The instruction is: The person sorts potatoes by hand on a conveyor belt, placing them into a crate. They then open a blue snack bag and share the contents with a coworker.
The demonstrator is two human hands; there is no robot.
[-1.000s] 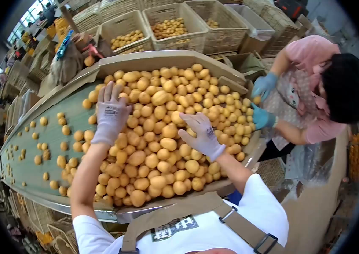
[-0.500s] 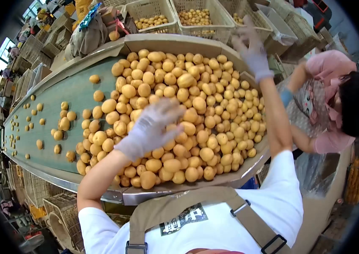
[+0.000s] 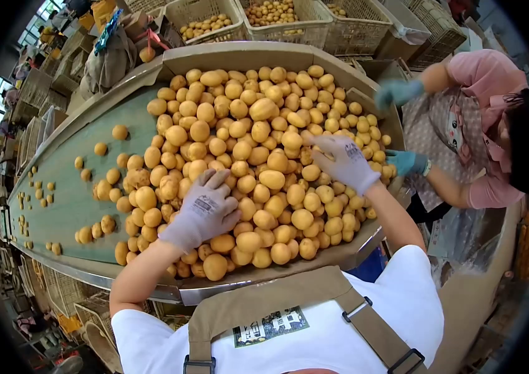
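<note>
A large heap of potatoes (image 3: 272, 179) covers the right end of the green conveyor belt (image 3: 65, 181). My left hand (image 3: 205, 209), in a pale work glove, lies palm down on the heap's left-centre part, fingers apart and touching potatoes. On the right side of the heap is my right hand (image 3: 344, 163), gloved alike, with its fingers stretched to the left over the potatoes. Neither palm can be seen, and no potato shows clearly gripped in either hand.
Cardboard edging (image 3: 239, 55) borders the heap. Plastic crates (image 3: 289, 34) holding potatoes stand beyond it. At the right a co-worker (image 3: 489, 131) in pink has one blue-gloved hand (image 3: 404, 162) at the heap's edge. Loose potatoes (image 3: 120, 132) are scattered along the belt.
My right hand has come down from near the far crates onto the heap. My left hand has moved slightly left and down, onto the potatoes. The co-worker's hands have moved toward the heap.
</note>
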